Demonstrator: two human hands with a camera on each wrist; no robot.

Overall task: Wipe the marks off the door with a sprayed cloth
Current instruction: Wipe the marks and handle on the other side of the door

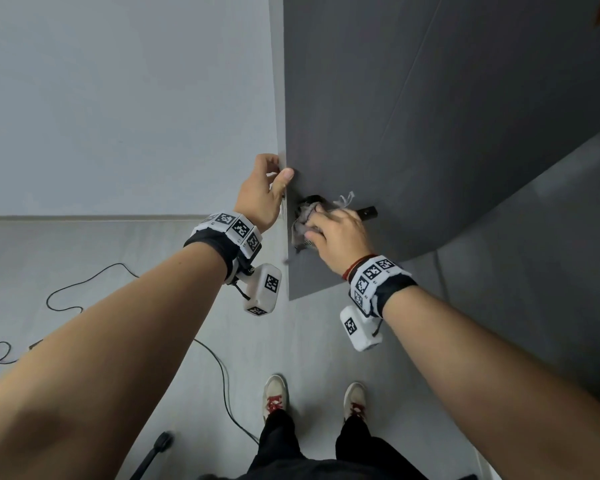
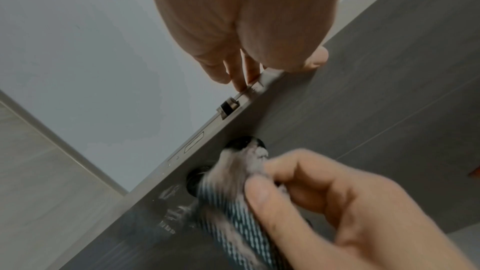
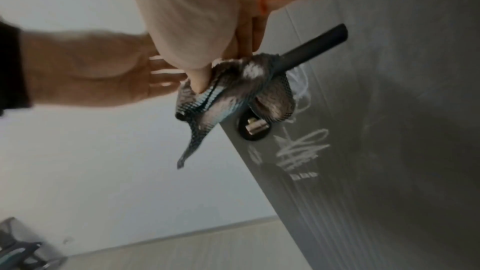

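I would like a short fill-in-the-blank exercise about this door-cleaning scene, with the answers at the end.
1. The right hand grips a crumpled ____ against the door.
2. The left hand holds the door by its ____.
3. White scribbled marks show on the door just ____ the key cylinder.
4. The door handle is ____ in colour.

Answers: cloth; edge; below; black

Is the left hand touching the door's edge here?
Touching. Head view: the left hand grips the door edge, thumb on its face, fingers wrapped behind.

Matt grey door (image 1: 430, 133), woven fuzzy cloth (image 3: 233, 93), matt black lever handle (image 3: 317, 46), shiny metal latch (image 2: 230, 107)
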